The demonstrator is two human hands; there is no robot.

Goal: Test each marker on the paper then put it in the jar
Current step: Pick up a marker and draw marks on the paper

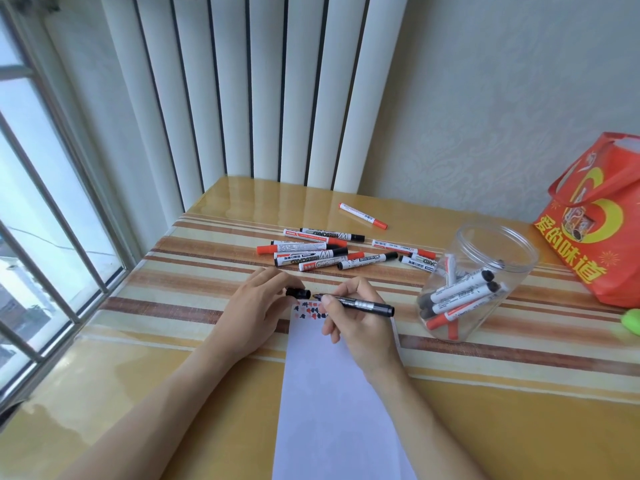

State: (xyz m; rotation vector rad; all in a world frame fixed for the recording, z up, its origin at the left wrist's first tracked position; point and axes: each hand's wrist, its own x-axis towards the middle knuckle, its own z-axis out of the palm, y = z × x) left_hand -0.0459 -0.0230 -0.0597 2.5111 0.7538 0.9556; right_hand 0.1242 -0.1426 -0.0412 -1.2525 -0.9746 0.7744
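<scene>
My right hand [353,320] grips a black marker [367,304] with its tip pointing left, just above the top of the white paper [332,410]. My left hand [256,306] pinches the black cap [298,293], a small gap away from the tip. Red and black test marks [308,310] run along the paper's top edge. A clear plastic jar [474,282] lies tilted to the right with several markers inside. Several more red and black markers [332,252] lie scattered beyond my hands.
A red printed bag [595,220] stands at the far right, with a green object [632,322] at the frame edge below it. The striped table [173,341] meets a barred window on the left and a white radiator at the back.
</scene>
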